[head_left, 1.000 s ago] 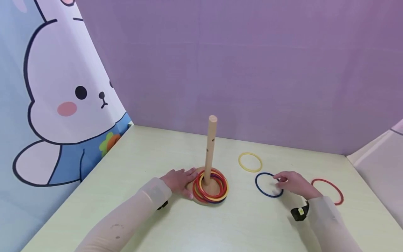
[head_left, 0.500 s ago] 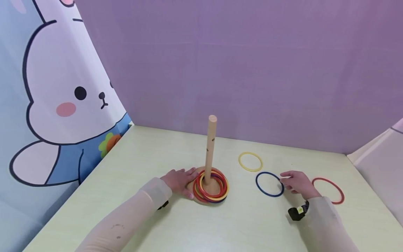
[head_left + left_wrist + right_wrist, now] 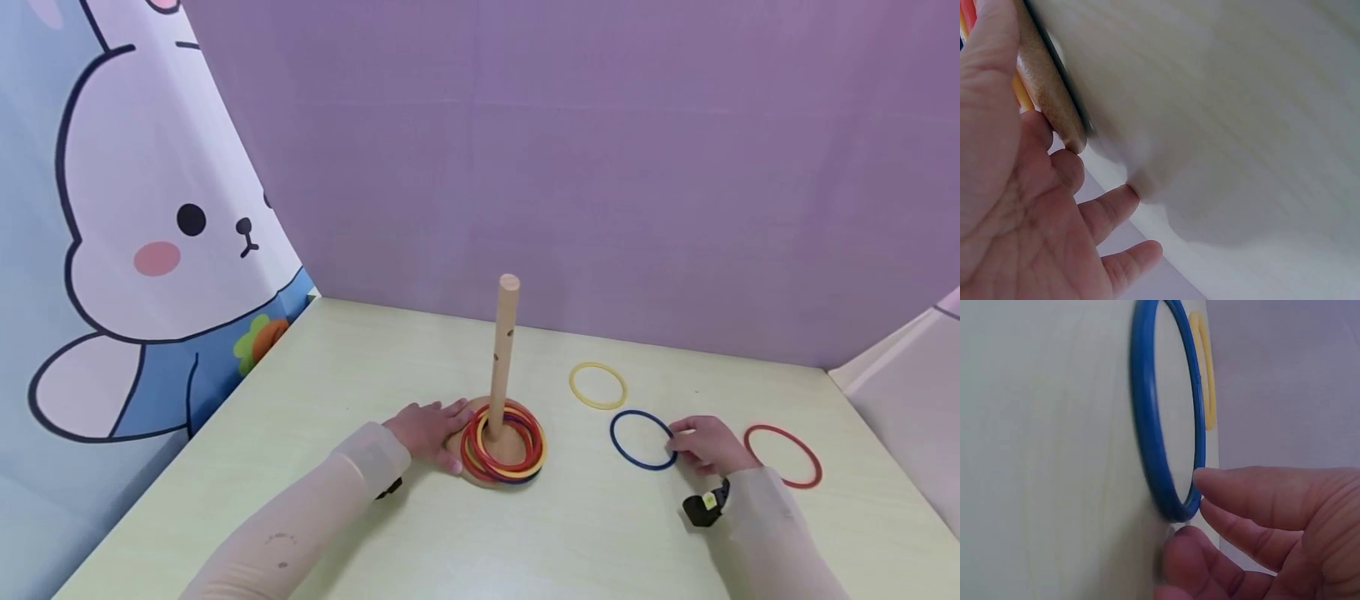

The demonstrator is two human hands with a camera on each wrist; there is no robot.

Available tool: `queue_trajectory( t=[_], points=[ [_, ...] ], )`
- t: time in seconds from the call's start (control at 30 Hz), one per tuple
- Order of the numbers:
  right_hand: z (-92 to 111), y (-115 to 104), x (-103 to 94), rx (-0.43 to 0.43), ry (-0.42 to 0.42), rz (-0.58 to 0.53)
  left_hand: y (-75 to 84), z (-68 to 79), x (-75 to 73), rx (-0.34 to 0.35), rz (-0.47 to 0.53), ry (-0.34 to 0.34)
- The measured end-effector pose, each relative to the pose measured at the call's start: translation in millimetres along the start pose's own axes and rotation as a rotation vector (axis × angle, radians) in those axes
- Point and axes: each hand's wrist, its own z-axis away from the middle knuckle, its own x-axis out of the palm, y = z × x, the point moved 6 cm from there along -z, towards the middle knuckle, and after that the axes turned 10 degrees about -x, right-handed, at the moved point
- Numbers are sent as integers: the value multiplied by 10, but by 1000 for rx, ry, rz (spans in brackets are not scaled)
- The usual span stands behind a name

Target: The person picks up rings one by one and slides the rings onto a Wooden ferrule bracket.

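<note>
A wooden base [image 3: 512, 448] with an upright peg [image 3: 503, 358] stands on the table. Several red, yellow and dark blue rings [image 3: 542, 454] lie stacked loosely around the peg's foot. My left hand [image 3: 423, 429] rests spread against the base's left edge, two fingertips touching the wood [image 3: 1054, 94] in the left wrist view. To the right, my right hand [image 3: 707, 443] pinches the near-right rim of a blue ring [image 3: 622, 447], thumb on its inner side and fingers outside. That blue ring [image 3: 1147, 419] still lies on or very close to the table.
A yellow ring [image 3: 573, 387] lies behind the blue one, and a red ring [image 3: 802, 442] is to the right of my right hand. A purple cloth [image 3: 562, 167] hangs behind the table; a printed rabbit cloth [image 3: 150, 208] covers the left side.
My right hand drew back slightly to the right of the blue ring, then came down and took its right edge between thumb and fingers. The left hand has stayed on the base.
</note>
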Motion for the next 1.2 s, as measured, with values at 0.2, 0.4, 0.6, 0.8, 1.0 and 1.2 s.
queue_trajectory(
  t=[0.2, 0.4, 0.6, 0.8, 1.0, 1.2],
  points=[
    [67, -39, 45, 23, 14, 35, -29, 44, 17, 6, -13, 4],
    [86, -12, 38, 49, 15, 27, 7, 43, 6, 16, -10, 2],
    [101, 23, 21, 64, 19, 8, 54, 37, 6, 48, -6, 16],
    [122, 19, 13, 57, 20, 2, 60, 24, -1, 58, -22, 23],
    [183, -1, 42, 63, 8, 6, 71, 37, 17, 57, -13, 19],
    [228, -24, 41, 42, 1, 16, 51, 26, 42, 61, -11, 20]
  ],
)
